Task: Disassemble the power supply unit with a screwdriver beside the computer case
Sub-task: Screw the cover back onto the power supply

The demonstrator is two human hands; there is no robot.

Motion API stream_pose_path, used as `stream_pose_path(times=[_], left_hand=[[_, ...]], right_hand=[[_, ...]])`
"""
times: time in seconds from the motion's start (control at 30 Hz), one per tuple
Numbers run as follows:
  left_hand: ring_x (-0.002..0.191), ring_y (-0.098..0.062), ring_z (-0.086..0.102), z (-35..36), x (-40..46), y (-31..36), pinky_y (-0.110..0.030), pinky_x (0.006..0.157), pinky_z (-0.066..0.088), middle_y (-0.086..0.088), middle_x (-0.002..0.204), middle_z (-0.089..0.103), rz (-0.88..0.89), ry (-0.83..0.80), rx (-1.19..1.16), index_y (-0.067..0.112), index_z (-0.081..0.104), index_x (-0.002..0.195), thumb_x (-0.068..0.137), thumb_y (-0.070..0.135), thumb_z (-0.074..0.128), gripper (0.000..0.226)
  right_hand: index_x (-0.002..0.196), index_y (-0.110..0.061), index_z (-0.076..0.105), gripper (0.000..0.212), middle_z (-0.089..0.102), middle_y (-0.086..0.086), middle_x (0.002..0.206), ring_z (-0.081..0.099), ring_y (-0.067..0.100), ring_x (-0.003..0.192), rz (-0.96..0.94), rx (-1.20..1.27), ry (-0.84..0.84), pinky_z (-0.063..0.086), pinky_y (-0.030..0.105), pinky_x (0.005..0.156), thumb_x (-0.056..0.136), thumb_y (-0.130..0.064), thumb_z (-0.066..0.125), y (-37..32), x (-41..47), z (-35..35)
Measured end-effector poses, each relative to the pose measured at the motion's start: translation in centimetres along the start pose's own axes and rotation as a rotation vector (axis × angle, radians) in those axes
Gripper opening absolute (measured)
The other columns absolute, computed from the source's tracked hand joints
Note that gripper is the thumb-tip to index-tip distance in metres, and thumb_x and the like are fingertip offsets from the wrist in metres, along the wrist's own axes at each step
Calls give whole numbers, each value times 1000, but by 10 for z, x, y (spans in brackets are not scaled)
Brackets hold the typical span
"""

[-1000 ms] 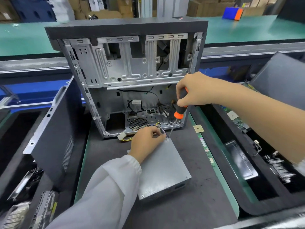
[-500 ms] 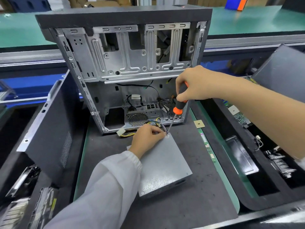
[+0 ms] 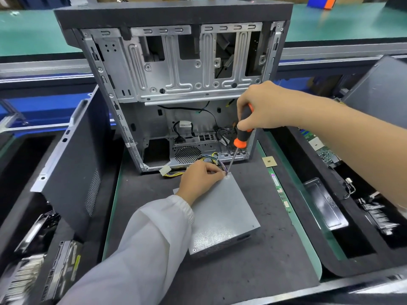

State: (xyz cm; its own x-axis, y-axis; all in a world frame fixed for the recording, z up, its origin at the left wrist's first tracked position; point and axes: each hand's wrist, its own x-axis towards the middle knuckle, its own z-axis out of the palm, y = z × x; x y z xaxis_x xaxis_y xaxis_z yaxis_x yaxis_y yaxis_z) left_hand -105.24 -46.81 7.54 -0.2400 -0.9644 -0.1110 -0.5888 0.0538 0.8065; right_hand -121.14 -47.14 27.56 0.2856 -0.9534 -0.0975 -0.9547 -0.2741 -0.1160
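Observation:
A grey metal power supply unit [image 3: 222, 216] lies flat on the dark mat in front of the open computer case [image 3: 176, 89]. Its coloured cables run back toward the case. My right hand [image 3: 262, 108] grips a black-and-orange screwdriver [image 3: 242, 135], held almost upright, with its tip on the unit's far top corner. My left hand [image 3: 198, 180] rests on the unit's far end, fingers curled and pinched right beside the tip; what they pinch is hidden.
A detached side panel [image 3: 72, 164] leans at the left over trays of parts. A black tray [image 3: 343, 216] at the right holds boards and brackets. A small CPU chip [image 3: 269, 161] and memory sticks [image 3: 279, 190] lie on the mat's right side.
The view has tilted and drawn closer. Both hands stay at the unit's far corner, the screwdriver tip in the same spot.

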Motion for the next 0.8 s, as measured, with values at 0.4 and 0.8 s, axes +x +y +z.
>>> stream_pose_path(times=[0.4, 0.8], left_hand=[[93, -11, 65, -1, -2, 2, -42, 87, 55, 14, 92, 74, 36, -18, -21, 32, 78, 94, 85, 28, 69, 13], [51, -14, 28, -4, -6, 1, -31, 67, 38, 12, 46, 44, 94, -27, -124, 27, 78, 93, 81, 5, 63, 28]], right_hand=[[60, -10, 38, 48, 41, 3, 47, 44, 22, 53, 24, -172, 151, 35, 26, 45, 85, -41, 66, -19, 8, 7], [89, -20, 61, 22, 50, -7, 75, 47, 12, 68, -102, -118, -125, 37, 30, 59, 85, -40, 69, -19, 5, -10]])
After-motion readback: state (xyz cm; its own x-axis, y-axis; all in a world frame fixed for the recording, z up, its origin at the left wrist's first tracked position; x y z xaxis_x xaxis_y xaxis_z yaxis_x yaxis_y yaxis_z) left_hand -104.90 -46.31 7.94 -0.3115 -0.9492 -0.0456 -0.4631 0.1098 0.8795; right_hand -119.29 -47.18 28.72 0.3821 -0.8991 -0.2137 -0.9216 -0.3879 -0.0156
